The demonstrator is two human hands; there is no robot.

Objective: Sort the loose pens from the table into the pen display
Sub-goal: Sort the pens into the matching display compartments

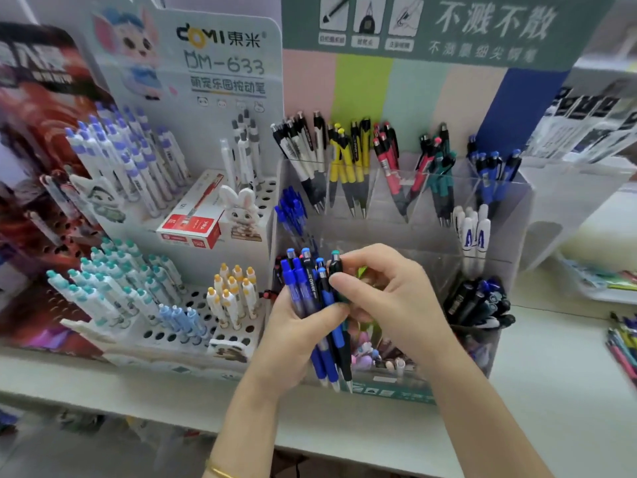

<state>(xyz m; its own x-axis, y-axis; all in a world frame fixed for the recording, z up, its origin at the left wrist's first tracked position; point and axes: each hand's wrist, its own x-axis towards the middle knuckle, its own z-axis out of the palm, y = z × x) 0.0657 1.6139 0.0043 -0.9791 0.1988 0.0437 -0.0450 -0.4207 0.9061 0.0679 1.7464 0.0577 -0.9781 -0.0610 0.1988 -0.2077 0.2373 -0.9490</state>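
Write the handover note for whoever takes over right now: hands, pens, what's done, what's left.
Left hand grips a bundle of blue pens, tips down, in front of the clear display.
Right hand pinches a dark teal-capped pen at the bundle's top.
Done: sorted pens stand by colour in the display's back row: white, yellow, red, teal, blue.
Left: slot the held pens; more loose pens lie at the right edge of the table.

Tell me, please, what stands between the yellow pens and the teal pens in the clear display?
The red pens stand between the yellow pens and teal pens, seen in the head view.
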